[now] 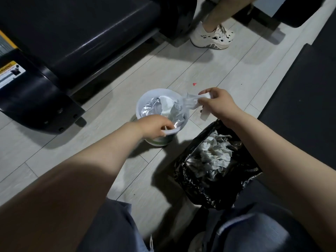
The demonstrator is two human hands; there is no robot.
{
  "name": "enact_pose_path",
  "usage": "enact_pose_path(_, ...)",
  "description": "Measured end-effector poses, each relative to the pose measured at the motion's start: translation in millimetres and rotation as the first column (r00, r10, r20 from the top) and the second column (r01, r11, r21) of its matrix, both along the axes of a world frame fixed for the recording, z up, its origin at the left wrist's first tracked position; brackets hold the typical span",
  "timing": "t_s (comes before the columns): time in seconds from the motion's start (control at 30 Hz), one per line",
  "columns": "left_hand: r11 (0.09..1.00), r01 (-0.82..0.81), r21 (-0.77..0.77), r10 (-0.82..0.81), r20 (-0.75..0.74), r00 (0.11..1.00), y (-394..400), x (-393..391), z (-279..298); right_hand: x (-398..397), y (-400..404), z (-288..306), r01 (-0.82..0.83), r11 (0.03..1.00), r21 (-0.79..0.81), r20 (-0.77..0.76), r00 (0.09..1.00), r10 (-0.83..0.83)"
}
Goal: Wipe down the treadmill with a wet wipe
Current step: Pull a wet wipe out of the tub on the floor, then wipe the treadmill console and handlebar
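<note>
Gym floor beside the treadmill (76, 39): left hand (154, 127) grips the wipe tub (145, 104) rim, right hand (214, 100) pinches a wet wipe (189, 100) half-pulled out, probably needs tearing free next.

treadmill (76, 30): cut off top, left | warning label (10, 73): text blurred

Beside your knees, a crumpled black plastic bag (196, 180) lies open on the pale grey plank floor (227, 73), holding a heap of used white tissues (212, 157). Near the top, another person's cream perforated sneaker (212, 38) stands flat. A small red speck (194, 84), possibly debris, lies between them.
</note>
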State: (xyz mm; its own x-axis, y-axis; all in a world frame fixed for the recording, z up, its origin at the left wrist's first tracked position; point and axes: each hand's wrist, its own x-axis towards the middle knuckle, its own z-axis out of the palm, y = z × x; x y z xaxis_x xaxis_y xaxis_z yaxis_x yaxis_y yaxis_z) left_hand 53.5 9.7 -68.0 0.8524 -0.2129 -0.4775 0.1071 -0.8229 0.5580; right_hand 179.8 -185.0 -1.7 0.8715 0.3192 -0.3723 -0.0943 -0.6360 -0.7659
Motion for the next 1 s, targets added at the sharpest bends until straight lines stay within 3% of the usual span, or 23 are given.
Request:
enact_pose_path(0.1, 0.994, 0.073, 0.084, -0.077, 0.04, 0.996, -8, -10, -10, -4, -11, 7, -0.002, 1.0, 0.014, 0.016, 1.0, 0.002)
enact_pose_path(0.33, 0.981, 0.074, 0.179, -0.078, 0.016, 0.997, 4, -18, -6, -14, -19, 16, -0.001, 0.994, 0.112, -0.048, 0.999, 0.007)
enact_pose_path(0.43, 0.989, -0.137, 0.05, 0.132, 0.091, 0.987, -3, -21, 12, -24, -17, 29, 0.003, 0.988, 0.153, -0.098, 0.995, 0.012)
enact_pose_path(0.5, 0.926, -0.358, -0.119, 0.37, 0.103, 0.923, -11, -25, 33, -33, -16, 43, 0.0, 0.987, 0.162, -0.147, 0.989, 0.024)
enact_pose_path(0.57, 0.788, -0.545, -0.287, 0.574, 0.02, 0.819, -21, -30, 60, -46, -15, 60, 0.028, 0.982, 0.189, -0.212, 0.977, 0.013)
enact_pose_path(0.63, 0.638, -0.644, -0.423, 0.669, -0.109, 0.735, -28, -35, 92, -59, -15, 79, 0.07, 0.977, 0.204, -0.262, 0.965, -0.014)
enact_pose_path(0.73, 0.505, -0.678, -0.534, 0.671, -0.251, 0.698, -30, -44, 139, -78, -13, 113, 0.041, 0.972, 0.232, -0.311, 0.95, 0.034)
enact_pose_path(0.9, 0.405, -0.716, -0.568, 0.626, -0.398, 0.67, -23, -75, 207, -113, -6, 169, -0.006, 0.954, 0.3, -0.412, 0.901, 0.135)
enact_pose_path(1.0, 0.391, -0.742, -0.544, 0.637, -0.422, 0.645, -19, -107, 248, -135, 0, 201, 0.025, 0.936, 0.35, -0.475, 0.866, 0.155)
